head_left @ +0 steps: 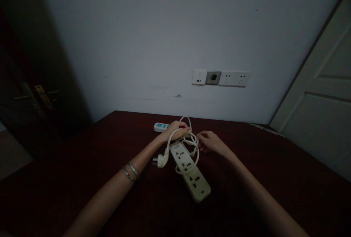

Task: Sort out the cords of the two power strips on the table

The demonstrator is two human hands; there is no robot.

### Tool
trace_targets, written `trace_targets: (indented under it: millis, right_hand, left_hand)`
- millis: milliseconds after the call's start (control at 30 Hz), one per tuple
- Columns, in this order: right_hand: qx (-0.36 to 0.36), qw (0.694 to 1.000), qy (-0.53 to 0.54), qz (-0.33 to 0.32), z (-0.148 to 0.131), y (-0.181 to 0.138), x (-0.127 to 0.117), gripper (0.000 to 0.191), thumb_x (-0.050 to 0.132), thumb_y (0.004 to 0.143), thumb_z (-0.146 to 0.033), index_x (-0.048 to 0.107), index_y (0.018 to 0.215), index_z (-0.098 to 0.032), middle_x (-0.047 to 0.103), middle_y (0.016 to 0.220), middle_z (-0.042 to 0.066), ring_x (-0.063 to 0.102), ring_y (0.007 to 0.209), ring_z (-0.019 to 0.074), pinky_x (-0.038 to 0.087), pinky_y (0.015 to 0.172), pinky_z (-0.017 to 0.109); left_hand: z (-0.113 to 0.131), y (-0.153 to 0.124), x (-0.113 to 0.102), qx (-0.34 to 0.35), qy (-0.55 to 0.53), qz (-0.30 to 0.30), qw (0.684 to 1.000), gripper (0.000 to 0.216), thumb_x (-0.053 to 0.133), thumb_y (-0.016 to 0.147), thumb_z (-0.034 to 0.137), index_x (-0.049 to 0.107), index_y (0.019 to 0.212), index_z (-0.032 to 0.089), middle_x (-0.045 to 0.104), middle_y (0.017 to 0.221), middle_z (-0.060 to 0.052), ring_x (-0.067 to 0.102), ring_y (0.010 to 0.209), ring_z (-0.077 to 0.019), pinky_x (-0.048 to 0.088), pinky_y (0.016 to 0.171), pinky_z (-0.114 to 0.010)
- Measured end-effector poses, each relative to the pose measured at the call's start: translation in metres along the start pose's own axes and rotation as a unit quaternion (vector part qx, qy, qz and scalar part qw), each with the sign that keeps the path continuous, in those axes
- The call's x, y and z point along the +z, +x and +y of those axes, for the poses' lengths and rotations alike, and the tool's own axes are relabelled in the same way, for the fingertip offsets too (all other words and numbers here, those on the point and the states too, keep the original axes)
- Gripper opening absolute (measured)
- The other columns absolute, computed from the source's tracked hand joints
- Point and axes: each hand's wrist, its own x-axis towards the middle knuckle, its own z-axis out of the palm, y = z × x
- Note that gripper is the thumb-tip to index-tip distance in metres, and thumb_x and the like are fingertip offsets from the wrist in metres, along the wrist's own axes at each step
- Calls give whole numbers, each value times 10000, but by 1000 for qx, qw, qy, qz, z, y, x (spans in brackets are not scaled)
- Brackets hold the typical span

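A cream power strip lies on the dark red table, its far end lifted toward my hands. Its white cord loops above and across the strip. The cord's plug hangs down at the left, below my left wrist. My left hand is closed around the cord near the strip's far end. My right hand touches the cord loops from the right, fingers curled on them. Bracelets sit on my left forearm.
A second white strip with blue buttons lies behind my left hand near the wall. Wall sockets are set in the wall above the table. A white door stands at right, a dark door with a handle at left.
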Motion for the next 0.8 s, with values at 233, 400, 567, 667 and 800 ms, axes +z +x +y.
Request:
trace_targets:
  millis: [233,400,567,667,800]
  right_hand:
    - [-100,992,-29,-75,-42,-37,19,416,449,840,-452,603,639,-122,597,600,50,517,469,97,401,453,201]
    - [-91,967,106,-213,-55,-58,48,277,612,750,-403,628,792,-130,618,740,37,573,627,98,475,563,201]
    - [-42,951,241,-191,-61,-59,39,124,603,730,-245,577,694,-129,583,639,12,553,548,87,474,558,205]
    - [-22,931,334,-145,-65,-57,22,87,553,733,-190,580,708,-111,590,654,40,551,550,91,469,544,196]
    - [-4,921,374,-106,-69,-55,2,109,530,750,-187,599,752,-102,569,616,41,524,531,99,468,537,212]
  left_hand:
    - [15,-6,-8,42,87,-24,995,287,469,833,303,691,801,125,661,700,-53,570,657,-155,392,588,-228]
    - [17,-8,-9,34,95,-15,995,297,454,840,307,689,818,127,683,773,-60,595,702,-171,403,622,-239]
    - [12,-5,-18,36,63,-57,996,237,530,789,300,680,837,123,680,787,-61,592,700,-157,416,636,-226]
    - [9,-7,-31,27,39,-129,991,286,638,704,317,665,930,145,675,833,-53,597,734,-157,428,653,-224]
    - [3,-18,-38,-8,-28,-243,969,631,803,443,241,623,1044,180,668,958,-54,616,819,-187,455,661,-228]
